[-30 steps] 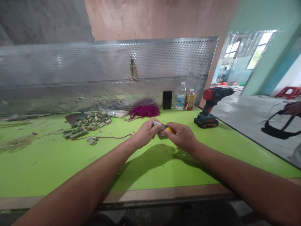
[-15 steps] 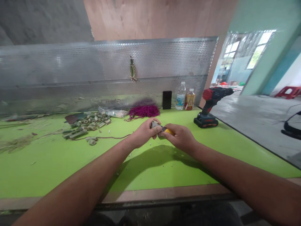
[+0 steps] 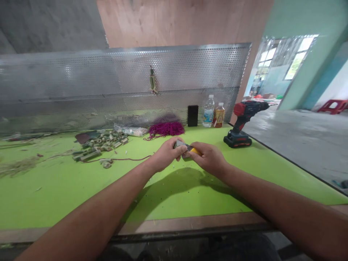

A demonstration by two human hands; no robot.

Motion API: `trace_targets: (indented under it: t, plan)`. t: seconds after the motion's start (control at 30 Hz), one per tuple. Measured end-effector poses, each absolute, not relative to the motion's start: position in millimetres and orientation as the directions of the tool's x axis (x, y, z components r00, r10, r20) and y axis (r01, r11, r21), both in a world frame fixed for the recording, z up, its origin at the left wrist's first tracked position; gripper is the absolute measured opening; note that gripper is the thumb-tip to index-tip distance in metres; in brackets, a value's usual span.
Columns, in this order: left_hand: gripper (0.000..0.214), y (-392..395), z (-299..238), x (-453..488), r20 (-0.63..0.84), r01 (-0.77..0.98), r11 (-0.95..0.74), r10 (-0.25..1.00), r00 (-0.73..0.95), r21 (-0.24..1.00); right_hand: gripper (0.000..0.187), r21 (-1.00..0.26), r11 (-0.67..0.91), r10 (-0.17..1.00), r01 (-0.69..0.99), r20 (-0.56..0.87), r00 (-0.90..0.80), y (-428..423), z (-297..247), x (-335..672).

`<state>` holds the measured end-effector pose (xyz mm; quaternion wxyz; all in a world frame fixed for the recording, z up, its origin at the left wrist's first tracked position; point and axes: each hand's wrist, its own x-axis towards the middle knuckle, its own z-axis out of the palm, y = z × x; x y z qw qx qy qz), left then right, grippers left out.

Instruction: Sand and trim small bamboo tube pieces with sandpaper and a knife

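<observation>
Both my hands meet above the green worktop [image 3: 67, 192]. My right hand [image 3: 209, 158] grips a yellow utility knife [image 3: 194, 150] by its handle. My left hand [image 3: 166, 155] pinches the grey metal end of the knife between thumb and fingers. The blade is mostly hidden by my fingers. To the left of my left hand lies a heap of cut bamboo pieces [image 3: 100, 145], and a thin dark red cord [image 3: 130, 159] runs from it towards my left hand.
A bundle of magenta cord [image 3: 165, 129], a phone [image 3: 193, 115], a water bottle [image 3: 208, 111], a small drink bottle [image 3: 219, 116] and a red-and-black cordless drill [image 3: 240, 123] stand along a perforated metal sheet [image 3: 122, 72]. The worktop's right edge drops to a concrete floor.
My hands and the knife have barely moved. The other person's hand and black strap at the right edge have passed out of view.
</observation>
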<state>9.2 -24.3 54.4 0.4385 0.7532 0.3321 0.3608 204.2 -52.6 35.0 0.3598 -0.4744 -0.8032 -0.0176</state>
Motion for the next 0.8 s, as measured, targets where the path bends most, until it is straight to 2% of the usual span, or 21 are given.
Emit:
trace_targets:
  t: [0.2, 0.4, 0.57, 0.8]
  plan:
    - [0.041, -26.6, 55.6, 9.0, 0.262, 0.132, -0.390, 0.798, 0.543, 0.911, 0.027, -0.350, 0.557, 0.775, 0.753, 0.545, -0.319, -52.0, 33.3, 204.5]
    - [0.026, -31.5, 62.1, 11.0, 0.254, 0.232, -0.419, 0.818, 0.517, 0.878, 0.029, -0.321, 0.547, 0.767, 0.774, 0.563, -0.308, -51.6, 33.7, 205.2]
    - [0.031, -26.6, 56.6, 13.2, 0.262, 0.324, -0.437, 0.847, 0.462, 0.839, 0.029, -0.298, 0.516, 0.763, 0.803, 0.586, -0.273, -50.8, 34.1, 204.9]
    - [0.035, -25.2, 52.9, 12.7, 0.291, 0.256, -0.450, 0.827, 0.481, 0.855, 0.030, -0.350, 0.537, 0.787, 0.768, 0.537, -0.305, -50.0, 32.8, 204.0]
